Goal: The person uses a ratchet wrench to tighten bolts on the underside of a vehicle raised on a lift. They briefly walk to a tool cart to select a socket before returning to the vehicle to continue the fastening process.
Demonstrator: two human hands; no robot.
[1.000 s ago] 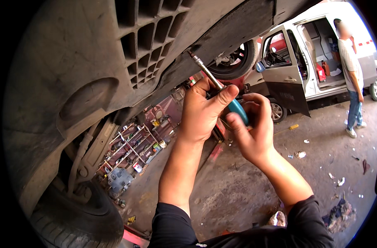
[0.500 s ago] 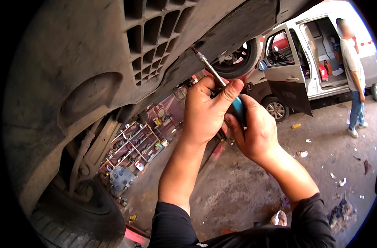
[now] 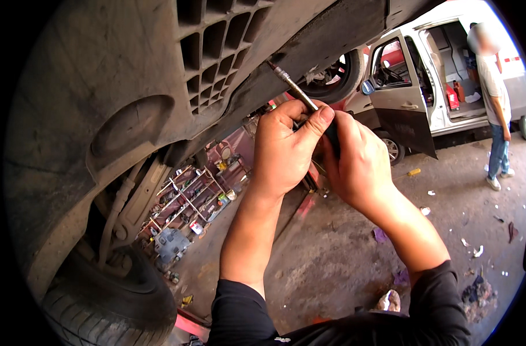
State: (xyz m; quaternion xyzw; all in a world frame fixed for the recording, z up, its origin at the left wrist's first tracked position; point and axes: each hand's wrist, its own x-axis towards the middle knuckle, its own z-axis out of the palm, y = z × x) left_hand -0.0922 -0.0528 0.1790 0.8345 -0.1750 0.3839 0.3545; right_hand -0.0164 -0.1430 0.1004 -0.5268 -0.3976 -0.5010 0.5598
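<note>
Overhead is the dark plastic underbody panel (image 3: pixel 125 69) of a raised car, with a grid of slots on its left part. A screwdriver with a long metal shaft (image 3: pixel 294 87) slants up to it, its tip at the panel's edge. My left hand (image 3: pixel 286 144) is closed around the shaft, thumb laid along it. Just below and to the right, my right hand (image 3: pixel 361 158) wraps the handle, which is mostly hidden by the fingers. Whether the tip sits in a fastener is too small to tell.
A car tyre (image 3: pixel 113 300) hangs at the lower left, another wheel (image 3: pixel 343 78) beyond my hands. Behind stand a cluttered shelf rack (image 3: pixel 185 196) and a van (image 3: pixel 401 98) with open doors. A person (image 3: pixel 496 109) stands beside it. Scraps and a yellow-handled tool (image 3: pixel 414 172) lie on the floor.
My right hand has turned around the handle and shifted slightly up, covering the blue part that showed before. My left hand stays on the shaft, and the tip keeps its place.
</note>
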